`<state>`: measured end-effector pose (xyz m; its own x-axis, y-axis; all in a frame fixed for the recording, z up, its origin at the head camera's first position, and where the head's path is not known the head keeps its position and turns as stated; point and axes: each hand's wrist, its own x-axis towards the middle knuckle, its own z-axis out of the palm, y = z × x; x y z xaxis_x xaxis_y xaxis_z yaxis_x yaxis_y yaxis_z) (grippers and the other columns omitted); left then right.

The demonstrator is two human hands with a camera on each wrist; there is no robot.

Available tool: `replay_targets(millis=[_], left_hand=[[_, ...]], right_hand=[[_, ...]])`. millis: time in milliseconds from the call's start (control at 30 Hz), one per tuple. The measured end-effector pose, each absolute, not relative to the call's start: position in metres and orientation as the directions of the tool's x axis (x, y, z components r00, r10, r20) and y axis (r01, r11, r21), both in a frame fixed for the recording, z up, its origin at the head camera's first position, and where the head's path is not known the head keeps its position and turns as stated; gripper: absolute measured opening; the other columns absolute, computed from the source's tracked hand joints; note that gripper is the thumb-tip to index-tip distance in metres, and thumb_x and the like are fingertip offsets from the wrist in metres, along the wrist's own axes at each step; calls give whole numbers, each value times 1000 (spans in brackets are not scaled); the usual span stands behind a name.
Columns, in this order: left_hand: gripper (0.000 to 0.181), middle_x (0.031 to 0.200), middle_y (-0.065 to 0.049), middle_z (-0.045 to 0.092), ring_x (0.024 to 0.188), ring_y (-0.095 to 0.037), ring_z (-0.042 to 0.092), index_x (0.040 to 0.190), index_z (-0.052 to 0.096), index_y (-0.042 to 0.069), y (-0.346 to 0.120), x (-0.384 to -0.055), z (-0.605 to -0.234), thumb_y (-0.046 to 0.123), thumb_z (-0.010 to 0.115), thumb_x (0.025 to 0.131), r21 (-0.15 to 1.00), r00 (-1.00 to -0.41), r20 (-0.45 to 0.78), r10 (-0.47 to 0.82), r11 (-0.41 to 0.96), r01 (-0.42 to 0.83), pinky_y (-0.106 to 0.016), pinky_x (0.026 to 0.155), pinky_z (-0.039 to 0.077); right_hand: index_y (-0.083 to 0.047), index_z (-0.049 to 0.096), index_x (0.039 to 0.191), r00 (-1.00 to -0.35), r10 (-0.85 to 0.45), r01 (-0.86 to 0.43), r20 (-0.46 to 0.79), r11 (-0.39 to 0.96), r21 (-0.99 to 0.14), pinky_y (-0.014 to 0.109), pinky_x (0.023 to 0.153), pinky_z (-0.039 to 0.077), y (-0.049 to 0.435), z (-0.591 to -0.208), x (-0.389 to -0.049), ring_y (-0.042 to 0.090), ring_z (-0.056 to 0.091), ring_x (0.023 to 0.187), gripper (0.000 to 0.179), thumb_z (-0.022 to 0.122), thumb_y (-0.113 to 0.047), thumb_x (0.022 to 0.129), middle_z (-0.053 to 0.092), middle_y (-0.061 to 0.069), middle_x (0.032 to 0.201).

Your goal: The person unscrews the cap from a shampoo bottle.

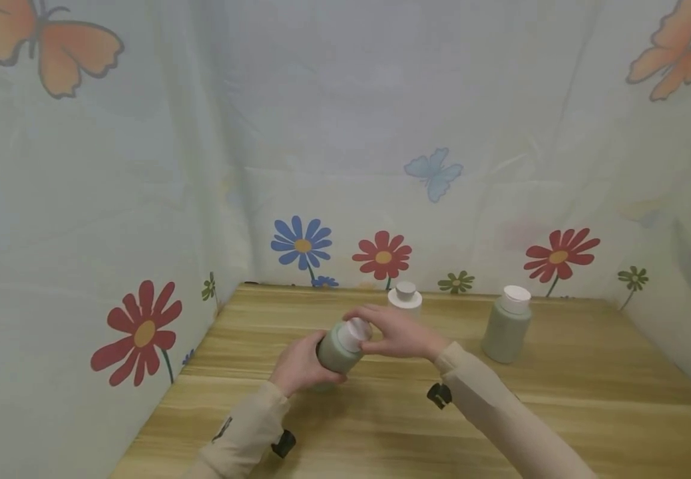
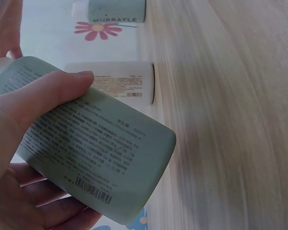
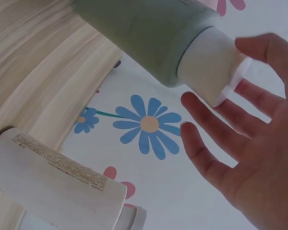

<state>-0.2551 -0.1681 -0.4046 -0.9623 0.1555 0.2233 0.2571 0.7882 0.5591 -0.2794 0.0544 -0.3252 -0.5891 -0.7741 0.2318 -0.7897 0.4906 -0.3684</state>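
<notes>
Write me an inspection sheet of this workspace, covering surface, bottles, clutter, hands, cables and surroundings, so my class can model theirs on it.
Surface: wood-grain table.
Job's things: held green bottle, tilted, with white cap on; white bottle, upright on the table; second green bottle, upright towards the right.
Clutter: small dark object at the table's far edge, too small to identify.
Left hand: grips the held green bottle's body.
Right hand: fingers and thumb around the white cap; firmness unclear.
Cables: nothing seen.
Surroundings: pale backdrop printed with flowers and butterflies.
</notes>
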Motion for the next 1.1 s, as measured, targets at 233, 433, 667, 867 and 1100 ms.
replay_targets(millis=[233,433,667,867,1100], left_hand=[[78,110,-5,70,94,-20,64,123,60,11,-169,-256,-406,39,91,58,559,-965,216,145,792,245,-43,82,52],[78,110,-6,70,94,-20,65,124,60,11,-169,-256,-406,38,91,58,550,-962,225,154,795,256,-43,82,52],[78,111,-7,70,94,-22,65,126,59,11,-166,-254,-406,37,90,59,543,-962,223,159,799,258,-44,82,52],[80,112,-8,70,95,-23,65,126,58,10,-166,-253,-404,37,91,59,543,-965,215,151,803,246,-45,82,52],[81,112,-8,70,96,-23,65,126,58,10,-169,-254,-406,37,91,58,537,-964,220,150,807,248,-45,83,52]], right_hand=[[-10,50,136,-612,-746,-774,261,500,-387,35,92,52,54,-331,-282,15,60,107,55,69,-32,89,63,3,126],[-13,56,127,-631,-726,-759,275,504,-412,26,81,51,54,-333,-283,10,59,95,45,68,-35,90,66,-2,113],[-11,58,124,-616,-727,-779,303,504,-374,27,81,52,54,-333,-281,11,59,92,41,69,-31,90,66,0,110],[-11,55,130,-614,-732,-783,295,518,-344,38,91,54,53,-332,-279,19,62,107,47,70,-25,88,64,6,124],[-11,56,131,-561,-766,-826,314,490,-279,39,96,52,54,-333,-281,22,60,118,48,71,-23,87,62,7,131]])
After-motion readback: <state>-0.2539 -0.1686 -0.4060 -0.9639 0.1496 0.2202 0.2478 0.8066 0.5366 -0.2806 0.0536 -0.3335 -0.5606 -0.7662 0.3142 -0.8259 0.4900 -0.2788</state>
